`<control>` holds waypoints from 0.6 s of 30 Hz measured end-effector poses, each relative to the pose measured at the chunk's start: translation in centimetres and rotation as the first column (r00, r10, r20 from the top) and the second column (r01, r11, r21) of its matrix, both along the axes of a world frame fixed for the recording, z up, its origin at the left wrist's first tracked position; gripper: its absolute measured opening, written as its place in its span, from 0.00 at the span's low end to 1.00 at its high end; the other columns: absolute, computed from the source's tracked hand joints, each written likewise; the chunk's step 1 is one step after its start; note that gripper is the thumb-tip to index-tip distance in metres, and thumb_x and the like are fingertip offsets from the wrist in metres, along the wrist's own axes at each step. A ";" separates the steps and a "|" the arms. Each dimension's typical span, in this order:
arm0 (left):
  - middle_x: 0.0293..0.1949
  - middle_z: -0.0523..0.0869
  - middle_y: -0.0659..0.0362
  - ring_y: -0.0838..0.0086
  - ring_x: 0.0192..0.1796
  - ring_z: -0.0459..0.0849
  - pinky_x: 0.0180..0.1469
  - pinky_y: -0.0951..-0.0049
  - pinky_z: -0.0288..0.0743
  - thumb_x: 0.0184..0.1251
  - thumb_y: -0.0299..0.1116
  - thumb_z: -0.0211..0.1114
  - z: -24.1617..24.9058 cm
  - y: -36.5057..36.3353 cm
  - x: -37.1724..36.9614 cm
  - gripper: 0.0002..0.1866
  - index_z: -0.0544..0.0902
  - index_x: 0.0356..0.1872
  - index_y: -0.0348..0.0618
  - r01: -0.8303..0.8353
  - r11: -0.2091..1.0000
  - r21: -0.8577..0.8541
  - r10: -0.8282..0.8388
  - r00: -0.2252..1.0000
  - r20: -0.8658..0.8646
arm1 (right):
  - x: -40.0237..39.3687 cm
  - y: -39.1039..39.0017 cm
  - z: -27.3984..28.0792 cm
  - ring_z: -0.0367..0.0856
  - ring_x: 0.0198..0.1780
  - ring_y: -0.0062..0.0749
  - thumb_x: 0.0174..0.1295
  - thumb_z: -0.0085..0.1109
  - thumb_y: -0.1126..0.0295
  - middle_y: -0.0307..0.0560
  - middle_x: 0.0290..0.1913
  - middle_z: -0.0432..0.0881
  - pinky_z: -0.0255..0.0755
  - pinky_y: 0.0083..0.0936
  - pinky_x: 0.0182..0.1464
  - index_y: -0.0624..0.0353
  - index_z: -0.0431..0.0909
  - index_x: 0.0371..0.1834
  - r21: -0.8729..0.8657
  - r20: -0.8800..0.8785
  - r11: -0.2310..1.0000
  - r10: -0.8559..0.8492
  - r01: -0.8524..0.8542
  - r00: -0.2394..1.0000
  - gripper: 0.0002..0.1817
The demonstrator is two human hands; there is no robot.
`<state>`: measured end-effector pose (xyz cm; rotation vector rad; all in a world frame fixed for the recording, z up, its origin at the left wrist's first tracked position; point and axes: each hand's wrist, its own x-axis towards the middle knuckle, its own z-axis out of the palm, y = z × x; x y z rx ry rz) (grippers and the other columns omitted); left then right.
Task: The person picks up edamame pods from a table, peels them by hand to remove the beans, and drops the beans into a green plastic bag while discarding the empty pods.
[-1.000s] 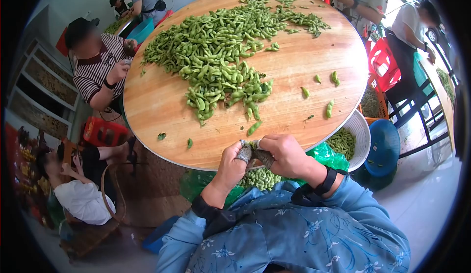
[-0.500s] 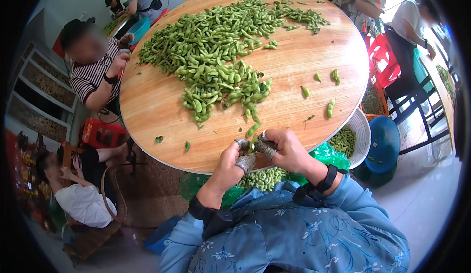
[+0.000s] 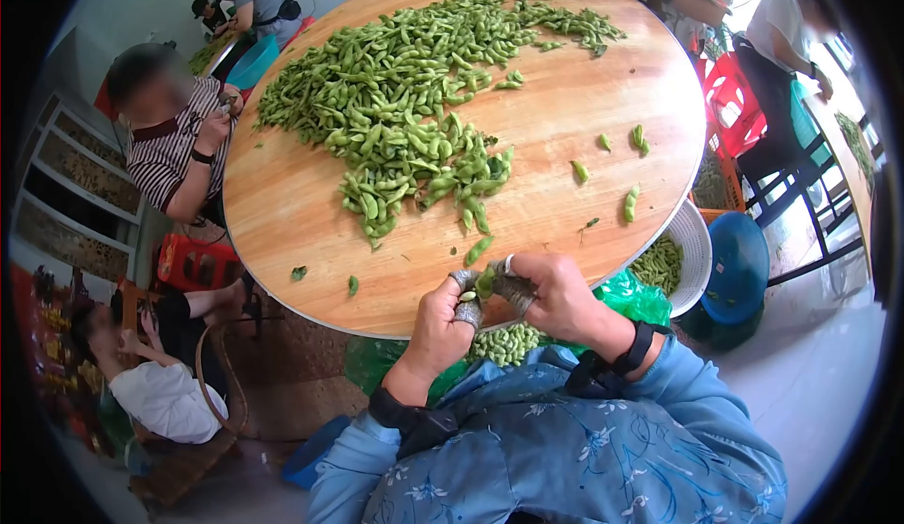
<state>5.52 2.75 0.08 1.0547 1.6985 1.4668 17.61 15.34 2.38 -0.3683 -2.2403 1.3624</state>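
Observation:
At the near edge of the round wooden table [image 3: 603,213], my two hands almost meet. My right hand [image 3: 556,293], its fingertips wrapped in grey tape, pinches a green pod [image 3: 486,284]. My left hand [image 3: 441,326], taped too, has thumb and finger closed, with a pale green bean [image 3: 468,295] at their tips. A single pod [image 3: 478,250] lies just beyond my fingers. Farther back spreads a large heap of green pods [image 3: 386,91]. Below my hands, shelled beans [image 3: 506,343] lie over a green plastic bag [image 3: 375,358].
A white basket [image 3: 696,265] of pods and a blue basin [image 3: 737,270] stand right of the table. A person in a striped shirt [image 3: 169,157] sits at the left. Others work at the back and right. Red stools [image 3: 733,105] stand nearby.
The pod between my hands shows more, and a pale bean now shows at my left fingertips. The view has shifted slightly. At the left, the striped-shirt person's hands have risen.

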 end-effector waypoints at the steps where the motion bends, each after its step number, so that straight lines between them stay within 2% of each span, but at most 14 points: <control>1: 0.29 0.78 0.63 0.83 0.31 0.74 0.34 0.82 0.69 0.57 0.18 0.50 0.0 0.1 0.3 0.10 0.74 0.40 0.33 0.009 0.999 0.031 -0.009 1.000 -0.023 | 0.2 0.1 0.0 0.75 0.29 0.52 0.43 0.55 0.79 0.59 0.23 0.74 0.67 0.36 0.30 0.64 0.74 0.28 -0.004 0.005 1.000 -0.004 0.004 1.000 0.07; 3: 0.28 0.78 0.61 0.82 0.32 0.74 0.35 0.80 0.70 0.56 0.19 0.51 1.2 0.4 1.0 0.11 0.74 0.41 0.33 0.012 1.000 0.023 -0.013 0.999 0.049 | 0.3 0.5 0.1 0.74 0.28 0.53 0.43 0.55 0.78 0.59 0.22 0.73 0.67 0.37 0.29 0.64 0.74 0.27 -0.089 0.058 0.996 -0.016 0.021 0.998 0.06; 4: 0.28 0.79 0.60 0.81 0.33 0.75 0.36 0.78 0.70 0.55 0.19 0.52 1.6 0.5 1.1 0.12 0.74 0.42 0.32 0.010 1.000 0.015 -0.011 0.993 0.119 | 0.3 0.4 0.0 0.74 0.28 0.53 0.43 0.55 0.78 0.59 0.22 0.73 0.67 0.37 0.29 0.64 0.74 0.27 -0.087 0.056 0.996 -0.017 0.022 0.998 0.06; 5: 0.28 0.79 0.60 0.81 0.33 0.75 0.36 0.78 0.70 0.55 0.19 0.52 1.3 0.5 0.9 0.12 0.74 0.42 0.32 0.009 1.000 0.016 -0.011 0.993 0.119 | 0.3 0.3 -0.4 0.74 0.27 0.53 0.44 0.55 0.78 0.60 0.22 0.72 0.66 0.36 0.28 0.64 0.74 0.27 -0.044 0.045 0.999 0.006 -0.004 0.999 0.05; 7: 0.25 0.79 0.56 0.76 0.31 0.78 0.35 0.74 0.71 0.53 0.19 0.54 0.4 0.3 0.2 0.12 0.74 0.41 0.33 0.011 0.999 -0.030 -0.014 0.996 -0.084 | 0.3 0.2 -0.7 0.74 0.27 0.54 0.45 0.55 0.77 0.60 0.21 0.72 0.66 0.36 0.28 0.65 0.74 0.27 -0.002 0.033 1.000 0.031 -0.031 0.999 0.05; 8: 0.25 0.79 0.56 0.76 0.31 0.78 0.35 0.74 0.71 0.53 0.19 0.54 0.2 0.2 0.2 0.12 0.74 0.41 0.33 0.010 0.999 -0.032 -0.012 0.996 -0.085 | 0.3 0.2 -0.7 0.73 0.25 0.52 0.47 0.55 0.77 0.60 0.21 0.72 0.66 0.34 0.27 0.65 0.74 0.27 -0.034 0.018 0.999 0.007 -0.007 1.000 0.04; 10: 0.25 0.80 0.51 0.69 0.29 0.80 0.33 0.73 0.72 0.53 0.19 0.54 0.0 0.0 0.3 0.11 0.75 0.40 0.34 -0.015 0.996 -0.093 -0.008 0.969 -0.247 | 0.2 0.2 -1.0 0.73 0.23 0.50 0.48 0.55 0.77 0.60 0.21 0.72 0.65 0.32 0.26 0.65 0.74 0.27 -0.071 0.003 0.997 -0.013 0.014 1.000 0.04; 11: 0.25 0.80 0.51 0.69 0.29 0.80 0.33 0.73 0.72 0.53 0.19 0.54 -0.1 -0.1 0.4 0.11 0.75 0.40 0.34 -0.014 0.995 -0.096 -0.010 0.969 -0.246 | 0.2 0.1 -1.1 0.72 0.22 0.42 0.50 0.55 0.77 0.58 0.20 0.71 0.65 0.30 0.26 0.66 0.74 0.27 -0.153 -0.009 0.988 -0.036 0.034 0.999 0.04; 12: 0.28 0.80 0.56 0.77 0.31 0.77 0.34 0.78 0.70 0.55 0.17 0.52 -0.1 -0.1 0.5 0.12 0.75 0.41 0.33 -0.007 0.997 -0.071 -0.012 0.964 -0.266 | 0.3 0.1 -1.2 0.71 0.21 0.34 0.51 0.55 0.77 0.57 0.20 0.71 0.64 0.28 0.25 0.66 0.74 0.28 -0.234 -0.019 0.971 -0.062 0.056 0.998 0.03; 13: 0.32 0.80 0.62 0.85 0.34 0.74 0.35 0.84 0.68 0.56 0.16 0.51 -0.1 -0.1 0.6 0.12 0.74 0.42 0.33 0.002 0.999 -0.045 -0.015 0.958 -0.285 | 0.4 0.2 -1.2 0.71 0.21 0.34 0.51 0.55 0.77 0.57 0.20 0.71 0.64 0.28 0.25 0.66 0.74 0.28 -0.235 -0.016 0.970 -0.067 0.061 0.998 0.03; 15: 0.31 0.80 0.60 0.84 0.34 0.75 0.35 0.83 0.69 0.56 0.16 0.51 0.7 -0.3 0.8 0.11 0.75 0.40 0.33 0.016 0.996 -0.084 -0.038 0.960 -0.277 | 0.5 0.5 -1.0 0.67 0.23 0.19 0.55 0.54 0.78 0.49 0.19 0.73 0.63 0.23 0.25 0.67 0.75 0.30 -0.283 -0.001 0.953 -0.110 0.105 0.994 0.03; 16: 0.31 0.81 0.59 0.83 0.34 0.76 0.34 0.81 0.69 0.55 0.16 0.51 1.0 -0.3 0.7 0.10 0.76 0.39 0.33 0.025 0.992 -0.120 -0.057 0.960 -0.273 | 0.6 0.8 -1.0 0.67 0.23 0.19 0.55 0.54 0.78 0.49 0.19 0.73 0.63 0.23 0.25 0.67 0.75 0.30 -0.282 -0.001 0.953 -0.114 0.109 0.994 0.03; 17: 0.31 0.81 0.59 0.83 0.34 0.76 0.34 0.81 0.69 0.55 0.16 0.51 1.1 -0.4 0.5 0.10 0.76 0.39 0.33 0.028 0.992 -0.120 -0.060 0.960 -0.273 | 0.8 1.3 -1.2 0.67 0.25 0.16 0.56 0.54 0.78 0.44 0.20 0.74 0.63 0.21 0.25 0.67 0.75 0.30 -0.344 -0.013 0.932 -0.128 0.116 0.992 0.03; 18: 0.30 0.80 0.56 0.79 0.33 0.77 0.34 0.79 0.70 0.55 0.17 0.51 1.1 -0.5 0.3 0.10 0.76 0.37 0.33 0.009 0.994 -0.110 -0.048 0.932 -0.360 | 1.0 1.7 -1.3 0.66 0.27 0.14 0.57 0.53 0.78 0.40 0.21 0.75 0.63 0.18 0.26 0.68 0.75 0.31 -0.408 -0.023 0.905 -0.142 0.121 0.990 0.03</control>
